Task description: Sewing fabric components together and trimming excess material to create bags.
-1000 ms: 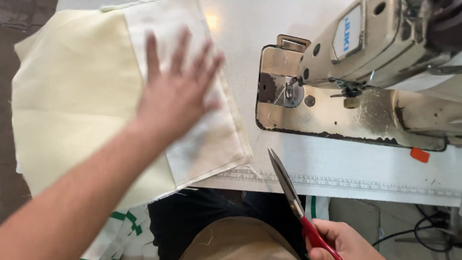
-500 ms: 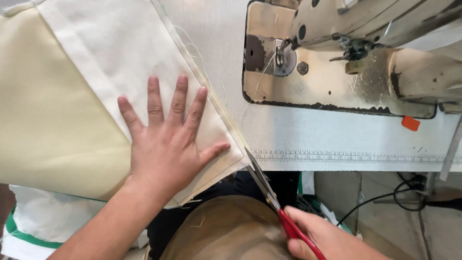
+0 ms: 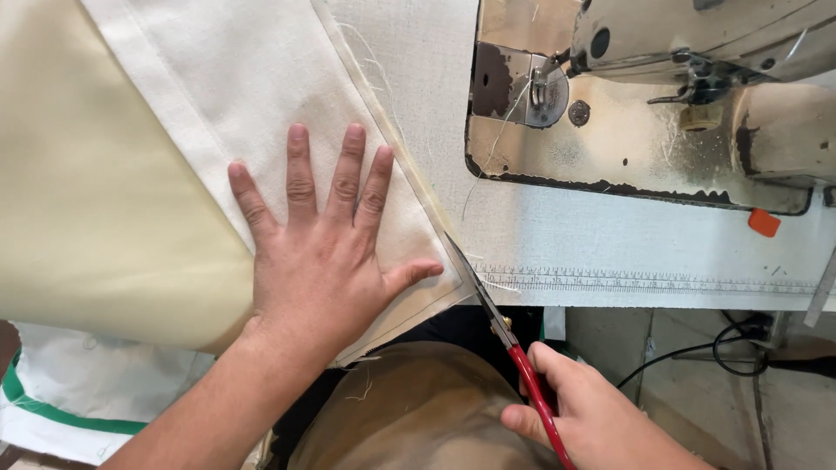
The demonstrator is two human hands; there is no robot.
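Observation:
My left hand (image 3: pixel 324 252) lies flat with fingers spread on a white cloth piece (image 3: pixel 261 96), pinning it to the sewing table near its lower right corner. Under and left of the white cloth lies a cream fabric (image 3: pixel 96 191). My right hand (image 3: pixel 592 418) grips red-handled scissors (image 3: pixel 501 326) at the table's front edge. The blades point up and left, and their tips meet the stitched right edge of the white cloth just beside my left thumb.
A sewing machine (image 3: pixel 662 96) with a worn metal bed stands at the upper right. A printed ruler strip (image 3: pixel 644 280) runs along the table's front edge. An orange tab (image 3: pixel 764 223) sits by the machine bed. Cables (image 3: pixel 731 348) hang below the table.
My left hand has slid down and settled flat near the cloth's lower corner. The scissors have risen from below the table edge until their tips reach the cloth's seam.

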